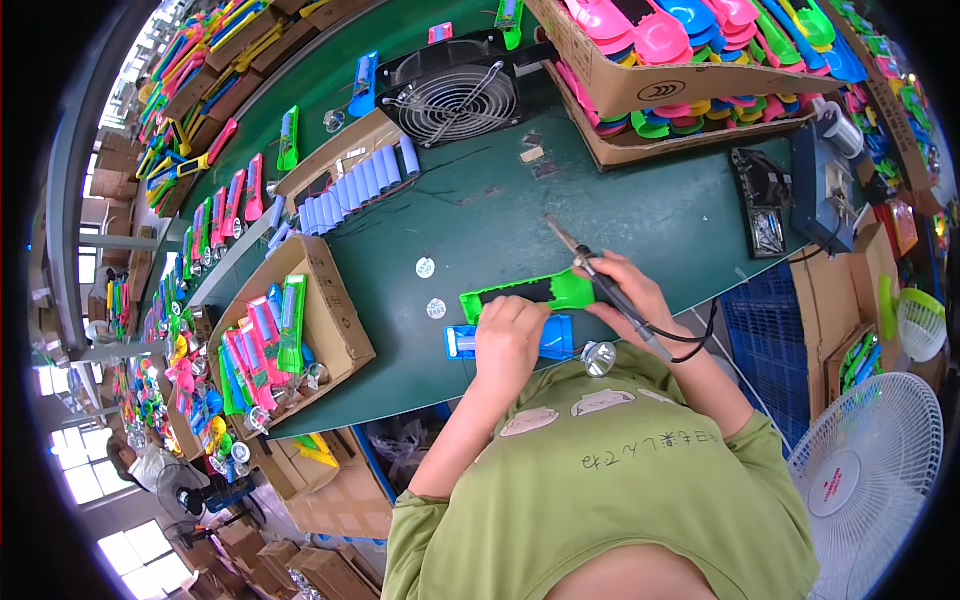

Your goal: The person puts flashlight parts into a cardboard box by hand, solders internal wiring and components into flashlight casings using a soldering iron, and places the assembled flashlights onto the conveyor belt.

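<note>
My right hand [632, 292] is closed around a soldering iron [566, 237], whose tip points up and away to the left over the green bench. Its fingers also touch the wide end of a bright green plastic flashlight shell [573, 289], which lies open with a dark inside. My left hand [510, 335] is closed on the shell's near edge, its fingertips partly hidden. Beneath that hand lies a blue flashlight shell [556, 338]. A round reflector lamp head [599, 358] rests by its right end, against my shirt. Two round white stickers [426, 268] lie left of the shells.
A fume fan [455, 102] stands at the back, beside a tray of blue battery cells [352, 190]. Cardboard boxes hold coloured shells [660, 38] and flashlights [292, 325]. A blue soldering station [822, 190] and solder spool [838, 130] sit right; the iron's cord loops near my right forearm.
</note>
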### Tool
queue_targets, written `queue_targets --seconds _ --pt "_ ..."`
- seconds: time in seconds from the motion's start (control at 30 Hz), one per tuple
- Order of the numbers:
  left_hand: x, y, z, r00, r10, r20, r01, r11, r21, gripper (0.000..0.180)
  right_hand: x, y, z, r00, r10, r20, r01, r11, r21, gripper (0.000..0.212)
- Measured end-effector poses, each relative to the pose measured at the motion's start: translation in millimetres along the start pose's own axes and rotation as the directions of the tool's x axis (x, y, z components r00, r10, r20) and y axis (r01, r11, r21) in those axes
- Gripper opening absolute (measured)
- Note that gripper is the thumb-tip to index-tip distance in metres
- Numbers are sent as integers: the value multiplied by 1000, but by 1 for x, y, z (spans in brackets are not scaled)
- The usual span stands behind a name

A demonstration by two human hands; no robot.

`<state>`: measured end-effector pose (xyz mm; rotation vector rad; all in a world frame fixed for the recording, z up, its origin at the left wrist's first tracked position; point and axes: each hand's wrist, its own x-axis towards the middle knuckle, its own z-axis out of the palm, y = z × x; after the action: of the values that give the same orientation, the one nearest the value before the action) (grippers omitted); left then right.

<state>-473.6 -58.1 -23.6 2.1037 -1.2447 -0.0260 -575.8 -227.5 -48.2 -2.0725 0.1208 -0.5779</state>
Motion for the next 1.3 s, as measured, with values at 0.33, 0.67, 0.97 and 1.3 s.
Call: queue_targets --seconds 0.33,0.67,0.97,1.3 --pt "12 -11 -2 964 -241 109 225 964 144 4 14 -10 -44 975 -223 -24 223 974 36 27" --pt "24 -15 -5 941 -239 241 191 959 207 4 5 10 -19 878 471 85 -435 711 552 15" --pt "25 -16 -5 937 -233 261 180 961 211 4 5 13 -7 859 497 122 -472 677 565 15" --pt "30 -18 -3 927 -234 292 161 954 254 5 1 6 -12 863 500 75 -457 707 540 15"
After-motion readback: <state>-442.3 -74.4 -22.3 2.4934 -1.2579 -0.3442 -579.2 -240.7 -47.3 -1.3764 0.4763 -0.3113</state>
